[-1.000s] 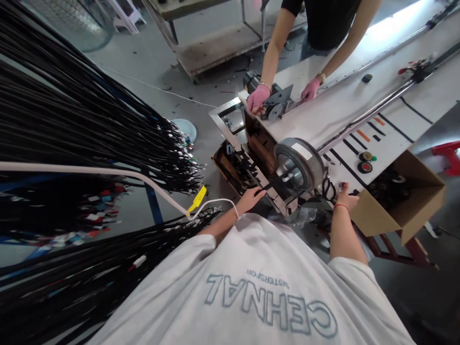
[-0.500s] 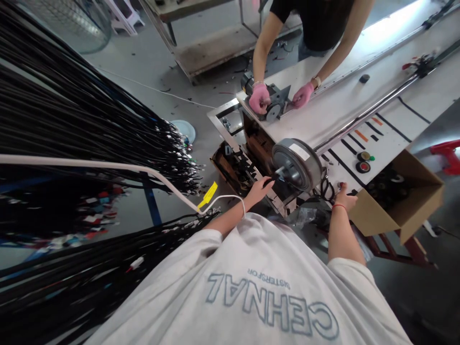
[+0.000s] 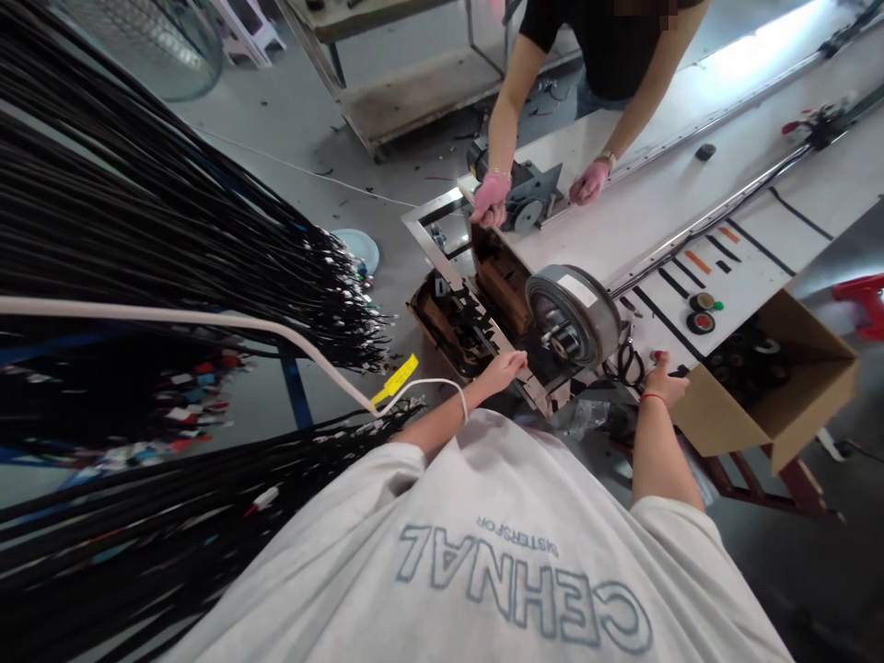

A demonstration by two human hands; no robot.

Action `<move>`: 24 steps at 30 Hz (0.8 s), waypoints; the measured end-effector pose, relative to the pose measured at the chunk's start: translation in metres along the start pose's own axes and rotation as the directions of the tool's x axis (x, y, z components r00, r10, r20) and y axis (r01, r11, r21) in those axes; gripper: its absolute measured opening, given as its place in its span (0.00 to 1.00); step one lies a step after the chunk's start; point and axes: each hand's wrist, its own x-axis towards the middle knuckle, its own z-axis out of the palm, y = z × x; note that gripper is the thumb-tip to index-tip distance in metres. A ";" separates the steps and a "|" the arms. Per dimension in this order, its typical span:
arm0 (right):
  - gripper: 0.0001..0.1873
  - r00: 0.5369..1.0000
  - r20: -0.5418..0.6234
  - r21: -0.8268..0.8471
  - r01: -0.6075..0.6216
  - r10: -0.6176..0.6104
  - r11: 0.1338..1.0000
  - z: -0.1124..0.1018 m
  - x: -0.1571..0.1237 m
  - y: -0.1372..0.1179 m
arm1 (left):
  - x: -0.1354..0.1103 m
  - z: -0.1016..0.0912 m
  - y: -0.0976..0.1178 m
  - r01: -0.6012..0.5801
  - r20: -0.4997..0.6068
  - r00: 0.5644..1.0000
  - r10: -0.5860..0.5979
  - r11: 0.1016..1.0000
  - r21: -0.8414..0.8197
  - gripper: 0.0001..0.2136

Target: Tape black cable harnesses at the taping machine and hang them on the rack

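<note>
My left hand is closed in a pinch against the metal frame just below and left of the round grey drum at the end of the white work table. What it pinches is hidden. My right hand rests with curled fingers on the table's near edge, beside a small red button and a red wrist string. A white cord with a yellow tag loops round my left forearm.
A co-worker in pink gloves holds a black metal device across the table. Thick bundles of black cables fill the left. An open cardboard box sits at right. Tape rolls lie on the table.
My left hand rose to the drum with a black piece in its fingers, then dropped back to the frame's edge. The co-worker's gloved hands shifted on the black device. My right hand stayed put.
</note>
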 end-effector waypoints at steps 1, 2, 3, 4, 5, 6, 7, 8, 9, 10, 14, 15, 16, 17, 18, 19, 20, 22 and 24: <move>0.35 1.000 -0.002 0.001 0.002 -0.002 1.000 0.000 0.001 0.001 | 0.000 0.001 0.000 0.032 0.026 0.999 -0.031 0.999 -0.033 0.26; 0.35 1.000 -0.002 0.000 0.005 -0.005 1.000 0.001 0.001 0.001 | 0.000 0.002 0.001 0.061 0.032 0.998 -0.060 0.996 -0.058 0.27; 0.34 1.000 -0.002 -0.002 0.008 -0.008 1.000 0.001 0.002 0.002 | 0.000 0.003 0.002 0.081 0.030 0.996 -0.079 0.994 -0.068 0.27; 0.34 1.000 -0.002 -0.008 0.012 -0.012 1.000 0.002 0.003 0.002 | -0.001 0.003 0.003 0.089 0.024 0.996 -0.088 0.994 -0.064 0.27; 0.34 1.000 -0.004 -0.015 0.015 -0.015 1.000 0.002 0.003 0.002 | -0.001 0.002 0.004 0.093 0.008 0.996 -0.093 0.994 -0.055 0.28; 0.34 1.000 -0.005 -0.022 0.016 -0.016 1.000 0.003 0.003 0.002 | -0.001 0.002 0.005 0.094 -0.011 0.995 -0.094 0.995 -0.044 0.28; 0.35 1.000 -0.007 -0.030 0.013 -0.014 0.999 0.003 0.003 0.002 | -0.001 0.001 0.006 0.091 -0.022 0.996 -0.092 0.995 -0.030 0.28; 0.35 1.000 -0.009 -0.036 0.007 -0.007 0.999 0.003 0.003 0.002 | -0.001 0.000 0.008 0.085 -0.028 0.996 -0.086 0.996 -0.016 0.27; 0.35 1.000 -0.010 -0.039 -0.001 0.001 0.999 0.003 0.003 0.002 | 0.000 0.000 0.008 0.081 -0.029 0.996 -0.081 0.997 -0.007 0.27; 0.35 1.000 -0.009 -0.040 -0.007 0.006 0.999 0.003 0.003 0.001 | 0.000 -0.001 0.009 0.083 -0.025 0.996 -0.083 0.997 -0.007 0.27; 0.35 1.000 -0.006 -0.043 0.005 -0.005 0.999 0.003 0.002 0.002 | -0.003 -0.007 0.006 0.130 0.080 0.989 -0.127 0.991 -0.035 0.23; 0.35 1.000 -0.004 -0.043 0.011 -0.011 0.999 0.003 0.002 0.002 | -0.005 -0.010 0.004 0.138 0.134 0.982 -0.136 0.990 -0.004 0.22; 0.35 1.000 -0.002 -0.041 0.014 -0.014 0.999 0.003 0.003 0.002 | -0.007 -0.014 0.002 0.139 0.180 0.973 -0.146 0.989 0.052 0.21; 0.35 1.000 0.000 -0.037 0.016 -0.016 0.999 0.003 0.003 0.003 | -0.010 -0.018 -0.001 0.135 0.205 0.966 -0.158 0.983 0.121 0.19; 0.35 1.000 0.000 -0.033 0.017 -0.017 0.999 0.003 0.004 0.003 | -0.014 -0.022 -0.003 0.131 0.201 0.965 -0.169 0.973 0.188 0.18; 0.34 1.000 0.000 -0.032 0.018 -0.018 0.999 0.004 0.004 0.003 | -0.018 -0.026 -0.005 0.127 0.178 0.969 -0.173 0.962 0.242 0.16; 0.34 1.000 0.000 -0.032 0.018 -0.018 0.999 0.004 0.004 0.003 | -0.021 -0.029 -0.006 0.121 0.152 0.974 -0.169 0.952 0.280 0.15; 0.33 1.000 0.001 -0.030 0.019 -0.019 0.999 0.003 0.004 0.003 | -0.027 -0.031 -0.005 0.111 0.090 0.985 -0.145 0.945 0.308 0.14; 0.33 1.000 0.002 -0.026 0.016 -0.016 1.000 0.003 0.004 0.002 | -0.029 -0.028 -0.001 0.100 0.039 0.992 -0.117 0.946 0.309 0.14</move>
